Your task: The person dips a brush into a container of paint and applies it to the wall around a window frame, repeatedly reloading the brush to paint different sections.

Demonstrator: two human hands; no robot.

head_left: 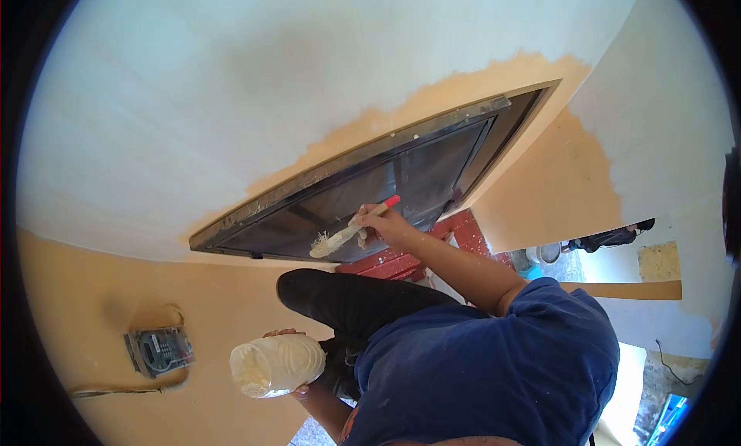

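My right hand [373,225] grips a paintbrush [336,240] with a red-tipped handle. Pale paint coats its bristles, which point left and overlap the lower edge of a dark metal-framed panel [370,185] set in the wall. Lower down, at the left of my body, my left hand [298,389] is wrapped round a clear plastic bottle [292,363] with its top cut off. Cream-coloured paint coats the inside, and the wide mouth tips to the left. Part of that hand is hidden behind the bottle.
Whitish paint covers much of the wall [193,99], with an orange band around the panel. An open electrical box [160,350] with wires sits in the orange wall at left. Beneath me is a paint-specked red structure [386,265]. A bucket [545,253] stands on the floor at right.
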